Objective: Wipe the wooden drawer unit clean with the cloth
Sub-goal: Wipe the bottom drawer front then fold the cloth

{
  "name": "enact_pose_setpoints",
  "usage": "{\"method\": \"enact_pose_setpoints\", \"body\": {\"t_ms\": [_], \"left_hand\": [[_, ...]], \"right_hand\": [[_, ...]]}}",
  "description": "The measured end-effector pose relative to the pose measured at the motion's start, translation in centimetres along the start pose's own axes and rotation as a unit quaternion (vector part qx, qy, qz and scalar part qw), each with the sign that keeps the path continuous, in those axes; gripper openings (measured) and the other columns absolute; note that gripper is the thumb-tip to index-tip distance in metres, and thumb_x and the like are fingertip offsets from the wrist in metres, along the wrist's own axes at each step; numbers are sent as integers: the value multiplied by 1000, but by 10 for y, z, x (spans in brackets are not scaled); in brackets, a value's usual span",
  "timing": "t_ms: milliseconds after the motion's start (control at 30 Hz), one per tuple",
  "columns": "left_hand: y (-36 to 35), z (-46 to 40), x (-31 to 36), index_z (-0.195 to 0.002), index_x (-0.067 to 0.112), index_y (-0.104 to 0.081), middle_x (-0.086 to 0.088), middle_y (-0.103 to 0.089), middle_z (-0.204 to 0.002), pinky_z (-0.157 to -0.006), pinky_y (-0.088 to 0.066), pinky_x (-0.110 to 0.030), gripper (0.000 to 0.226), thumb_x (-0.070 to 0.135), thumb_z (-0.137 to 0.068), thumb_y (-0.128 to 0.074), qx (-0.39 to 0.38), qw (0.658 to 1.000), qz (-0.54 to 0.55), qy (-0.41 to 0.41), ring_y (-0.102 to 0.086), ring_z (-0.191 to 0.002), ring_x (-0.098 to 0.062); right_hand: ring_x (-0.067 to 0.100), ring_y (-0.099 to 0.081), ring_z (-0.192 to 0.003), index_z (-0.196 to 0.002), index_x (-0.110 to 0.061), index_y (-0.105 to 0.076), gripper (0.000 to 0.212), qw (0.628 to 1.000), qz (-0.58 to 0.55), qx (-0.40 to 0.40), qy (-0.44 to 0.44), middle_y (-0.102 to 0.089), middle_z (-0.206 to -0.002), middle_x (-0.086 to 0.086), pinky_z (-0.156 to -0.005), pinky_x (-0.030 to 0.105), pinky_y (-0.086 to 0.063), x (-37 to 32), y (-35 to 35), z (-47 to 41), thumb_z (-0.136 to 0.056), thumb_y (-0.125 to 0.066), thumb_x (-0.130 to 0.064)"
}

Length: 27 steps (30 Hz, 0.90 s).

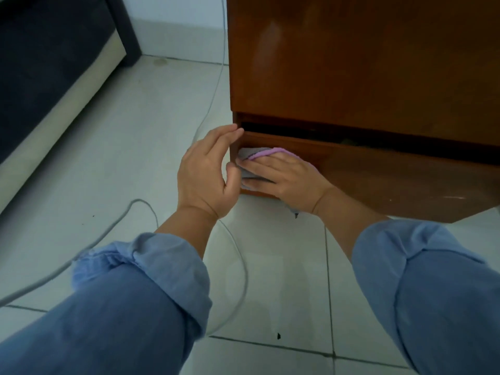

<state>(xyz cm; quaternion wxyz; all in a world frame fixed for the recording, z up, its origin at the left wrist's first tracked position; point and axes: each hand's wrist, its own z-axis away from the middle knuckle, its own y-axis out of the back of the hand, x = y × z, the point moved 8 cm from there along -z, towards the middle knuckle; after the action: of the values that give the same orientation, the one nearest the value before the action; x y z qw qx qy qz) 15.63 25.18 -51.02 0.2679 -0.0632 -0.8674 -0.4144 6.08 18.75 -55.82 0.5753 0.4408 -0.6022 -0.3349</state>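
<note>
The brown wooden drawer unit stands on the tiled floor at the upper right. Its bottom drawer is pulled out a little, with a dark gap above it. My right hand lies flat on a grey and lilac cloth, pressing it against the left end of that drawer's front. My left hand rests at the unit's left front corner, fingers straight and together, fingertips touching the edge by the gap, holding nothing.
A grey cable loops over the pale floor tiles under my forearms and runs up along the unit's left side. A dark sofa with a cream base stands at the left.
</note>
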Motion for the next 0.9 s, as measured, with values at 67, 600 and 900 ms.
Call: {"method": "enact_pose_setpoints", "body": {"t_ms": [67,600,900], "left_hand": [[-6,4,-1,-130,16,-56,1,-56,-135,-99,-37,-17,53,23,-79,-45,22,1000,8,13,-52,-119,-11],[-12,10,29,-132,14,-49,-4,-48,-143,-114,-11,-47,59,27,-75,-43,-6,983,-181,5,-34,-140,-19],[-43,0,67,-128,15,-56,-3,-59,-130,-106,-21,-37,58,33,-75,-43,-15,986,-156,-63,-51,-125,-20]], "right_hand": [[28,-50,-125,-130,-19,-54,67,1000,-14,-8,3,-48,-142,7,-102,40,-43,-3,-20,0,-67,-75,-4],[33,-59,-108,-108,-12,-51,38,993,-93,75,-7,-62,-116,20,-99,43,-44,1,18,56,-77,-67,3],[25,-27,-142,-143,-17,-37,55,986,151,-69,-12,-30,-153,8,-118,45,-5,17,-22,73,-89,-47,-14]]}}
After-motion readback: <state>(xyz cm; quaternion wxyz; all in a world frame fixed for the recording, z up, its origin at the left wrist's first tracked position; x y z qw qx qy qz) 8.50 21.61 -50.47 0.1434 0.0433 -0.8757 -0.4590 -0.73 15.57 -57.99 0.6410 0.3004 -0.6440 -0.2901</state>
